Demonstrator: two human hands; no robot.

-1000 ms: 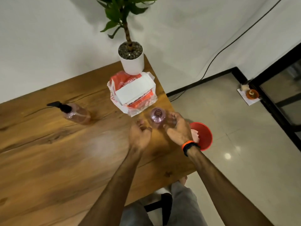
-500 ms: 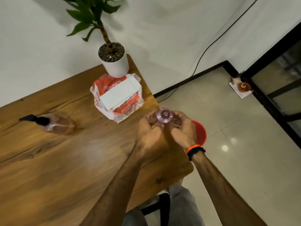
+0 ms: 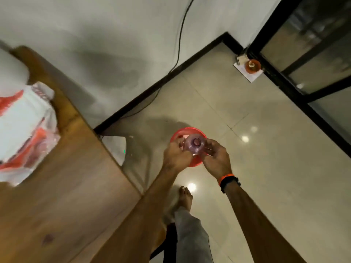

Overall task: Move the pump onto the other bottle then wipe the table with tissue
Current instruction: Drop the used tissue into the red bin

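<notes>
A pink see-through bottle (image 3: 194, 146) with an open neck and no pump is held upright off the table's right side, above a red bin on the floor. My left hand (image 3: 175, 156) grips its left side and my right hand (image 3: 215, 157) grips its right side. The tissue pack (image 3: 22, 128), white with red print, lies on the wooden table (image 3: 76, 186) at the far left. The bottle with the pump is out of view.
A red bin (image 3: 190, 132) stands on the tiled floor directly below the bottle. A white pot (image 3: 11, 71) is at the table's far corner. A cable runs down the wall, a small orange object (image 3: 251, 65) sits by the glass door, and my bare foot (image 3: 185, 197) is on the floor.
Both hands carried the pumpless bottle off the table to the right, out over the red bin. The view swung right, so the pump bottle and the plant left the frame.
</notes>
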